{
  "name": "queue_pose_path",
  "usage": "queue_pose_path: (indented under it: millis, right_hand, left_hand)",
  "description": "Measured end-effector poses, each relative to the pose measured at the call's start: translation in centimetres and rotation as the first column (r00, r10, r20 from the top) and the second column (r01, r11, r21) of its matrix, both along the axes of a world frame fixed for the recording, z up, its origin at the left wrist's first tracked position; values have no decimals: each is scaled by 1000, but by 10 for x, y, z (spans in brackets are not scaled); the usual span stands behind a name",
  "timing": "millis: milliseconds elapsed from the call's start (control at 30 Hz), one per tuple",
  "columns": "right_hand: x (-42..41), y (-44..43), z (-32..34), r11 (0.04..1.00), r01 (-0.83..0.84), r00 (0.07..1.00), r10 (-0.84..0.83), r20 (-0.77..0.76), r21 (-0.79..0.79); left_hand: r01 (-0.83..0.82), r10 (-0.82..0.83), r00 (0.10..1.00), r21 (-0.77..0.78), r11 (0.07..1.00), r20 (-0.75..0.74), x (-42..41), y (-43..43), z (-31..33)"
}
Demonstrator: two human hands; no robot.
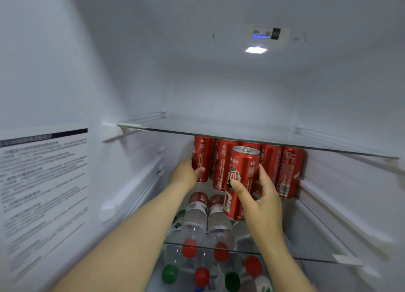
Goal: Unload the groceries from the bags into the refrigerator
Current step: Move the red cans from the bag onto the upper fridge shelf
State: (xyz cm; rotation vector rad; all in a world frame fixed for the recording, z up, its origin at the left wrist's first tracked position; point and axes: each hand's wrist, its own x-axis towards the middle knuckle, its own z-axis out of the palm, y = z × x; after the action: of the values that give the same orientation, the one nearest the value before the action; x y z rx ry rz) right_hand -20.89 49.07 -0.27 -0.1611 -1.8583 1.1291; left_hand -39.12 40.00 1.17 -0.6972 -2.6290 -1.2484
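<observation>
Right hand (260, 195) fingers grip a red can (238, 175) just before the can row (282, 169). Left hand (186, 173) holds the end can (201, 158). Advice: set the red can upright, snug against the row.

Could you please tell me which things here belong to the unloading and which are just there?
Job: held can, in right hand; leftmost can, gripped by left hand; can row; water bottles.
Just there: printed sheet; ceiling light; upper glass shelf.
</observation>
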Motion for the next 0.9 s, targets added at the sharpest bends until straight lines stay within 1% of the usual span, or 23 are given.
queue_pose_path:
  millis: [133,267,433,533,667,833,900]
  right_hand:
    - [-2,2,-2,1000,12,1000,-12,-16,1]
    - [-3,2,-3,1000,4,1000,-4,-27,-7]
    - [-2,0,-3,1000,20,1000,-20,-21,-10]
    - [-1,-1,-2,1000,23,1000,-23,-17,-6]
    - [0,-3,0,1000,20,1000,-20,-13,-20]
    - [3,-3,2,980,176,983,-180,-31,-98]
    - [5,-3,3,977,179,983,-183,-26,-114]
  left_hand:
    - [-49,49,997,2,999,-55,-12,9,-8]
    - [-90,82,993,-90,992,-83,-20,11,-16]
    - [-152,150,985,-18,988,-85,-17,10,-14]
    - [-127,127,988,8,992,-86,-13,10,-14]
    - [-86,89,996,136,987,-13,-10,3,-14]
    - [32,-59,992,239,971,109,12,-9,-11]
    - [75,-117,981,253,965,156,28,-17,-9]
